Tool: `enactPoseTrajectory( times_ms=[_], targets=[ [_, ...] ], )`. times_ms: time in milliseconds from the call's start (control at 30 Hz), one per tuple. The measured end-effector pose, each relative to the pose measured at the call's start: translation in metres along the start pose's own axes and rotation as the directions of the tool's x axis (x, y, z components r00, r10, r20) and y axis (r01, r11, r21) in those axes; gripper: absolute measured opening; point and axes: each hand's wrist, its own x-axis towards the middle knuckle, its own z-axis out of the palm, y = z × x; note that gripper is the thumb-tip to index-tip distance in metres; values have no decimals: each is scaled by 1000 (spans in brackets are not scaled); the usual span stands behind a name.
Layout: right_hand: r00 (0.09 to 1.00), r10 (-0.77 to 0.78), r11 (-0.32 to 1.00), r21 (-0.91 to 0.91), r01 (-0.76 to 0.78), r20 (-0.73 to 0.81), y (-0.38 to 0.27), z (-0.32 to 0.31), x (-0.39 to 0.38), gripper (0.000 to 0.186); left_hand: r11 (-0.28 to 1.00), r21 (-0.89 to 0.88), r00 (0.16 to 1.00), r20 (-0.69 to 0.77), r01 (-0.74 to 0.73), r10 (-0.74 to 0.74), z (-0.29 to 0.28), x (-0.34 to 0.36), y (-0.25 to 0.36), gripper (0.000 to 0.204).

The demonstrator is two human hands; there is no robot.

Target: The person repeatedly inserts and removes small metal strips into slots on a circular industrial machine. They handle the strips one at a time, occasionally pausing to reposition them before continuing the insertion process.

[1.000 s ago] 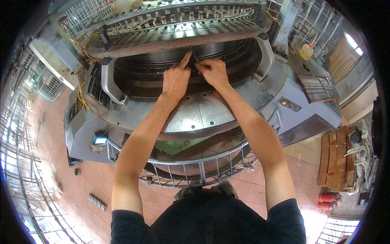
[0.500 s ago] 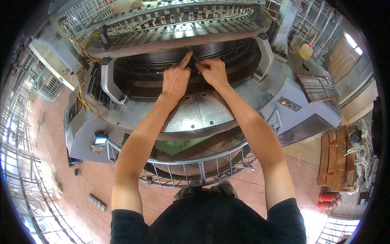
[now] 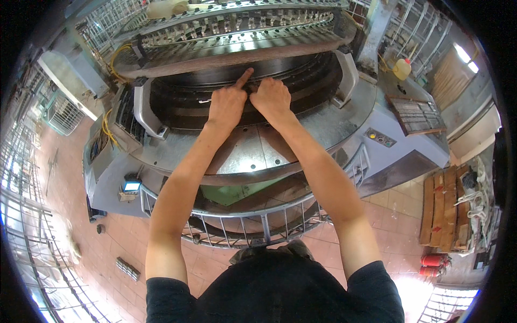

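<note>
My left hand [image 3: 226, 106] reaches into the dark curved channel [image 3: 188, 109] of a large circular machine, index finger extended to the inner metal band, other fingers curled. A small pale metal piece [image 3: 204, 101] lies just left of it; whether I grip it I cannot tell. My right hand [image 3: 271, 100] is beside it, fingers curled at a dark spot; what they hold is hidden. Above both hands is a thick metal ring [image 3: 258, 50] with rows of small fittings. A flat steel plate [image 3: 250, 156] lies below my wrists.
Side brackets [image 3: 145, 110] flank the channel. A curved railing [image 3: 264, 220] is below. At right are a yellowish jug [image 3: 402, 69], framed panel [image 3: 414, 113], wooden pallet [image 3: 439, 210] and red extinguishers [image 3: 433, 261]. Yellow cables [image 3: 107, 126] and a small screen [image 3: 132, 185] are at left.
Both hands have shifted slightly left. My right hand is curled further over, hiding the dark piece seen at its fingertips earlier. My left index finger stays extended.
</note>
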Motion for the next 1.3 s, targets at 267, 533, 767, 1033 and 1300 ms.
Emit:
enactPoseTrajectory(
  times_ms=[267, 533, 767, 1033, 1300],
  targets=[
    [965, 107, 893, 403, -198, 238, 16, 3, 0, 19, 998, 29, 997, 46, 60, -61, 2, 0, 1, 63],
    [997, -73, 980, 190, 67, 24, 29, 14, -15, 22, 998, 0, 997, -46, -69, 69, 4, 0, -3, 57],
    [971, -131, 940, 286, 186, -201, 28, 25, -15, 18, 999, 33, 996, 84, 21, -23, -7, 5, -7, 66],
    [985, -131, 917, 363, 164, -116, 37, 23, -20, 17, 1000, 1, 996, 82, -20, 20, -9, 5, -6, 69],
    [912, -160, 873, 376, 309, -379, 31, 44, 11, 13, 997, 77, 999, -47, 9, -6, -22, 15, -6, 30]
  ],
)
